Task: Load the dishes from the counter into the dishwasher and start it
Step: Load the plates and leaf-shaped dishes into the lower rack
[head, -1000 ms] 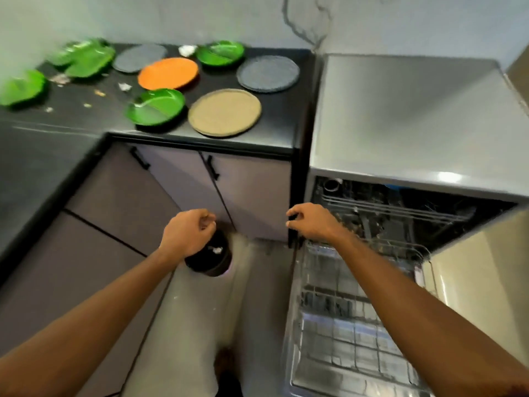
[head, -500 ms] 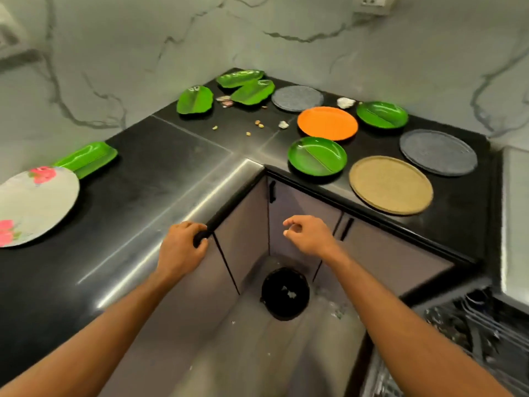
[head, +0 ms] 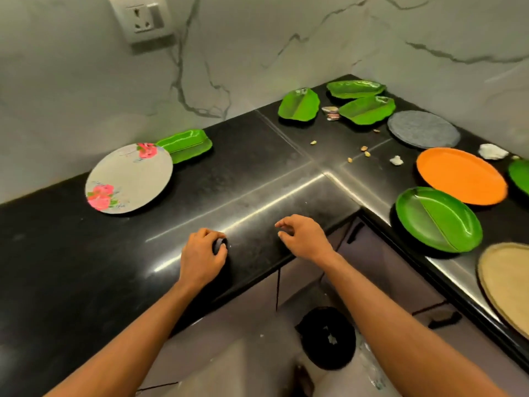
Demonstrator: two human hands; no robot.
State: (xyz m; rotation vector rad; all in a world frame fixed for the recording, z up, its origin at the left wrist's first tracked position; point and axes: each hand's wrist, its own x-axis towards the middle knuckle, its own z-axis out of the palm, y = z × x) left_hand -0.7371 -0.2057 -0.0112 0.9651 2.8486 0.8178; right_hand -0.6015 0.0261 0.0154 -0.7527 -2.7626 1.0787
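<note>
1. Lower centre: we are holding our left hand (head: 203, 260) over the black counter (head: 86, 267), fingers clenched, grasping nothing.
2. Centre: our right hand (head: 305, 239) is hovering above the counter edge, fingers loosely bent, released.
3. Right side: the green divided plate (head: 438, 219) and the orange plate (head: 461, 174) are lying near each other.
4. Upper left: the floral plate (head: 128, 179) is lying just beside a green tray (head: 186, 144).

Straight ahead of the fingers of the left hand (head: 201, 260) and right hand (head: 303, 239), bare counter (head: 257, 167) runs to the wall (head: 86, 96). Far left of the fingers, a floral plate (head: 128, 179) and a green tray (head: 186, 144) sit by that wall. Right of the fingers, a green dish (head: 439, 219), orange plate (head: 461, 174) and tan plate (head: 506, 282) line the counter. Beyond them, crumbs (head: 365, 150) and leaf dishes (head: 299, 104) crowd the corner.
</note>
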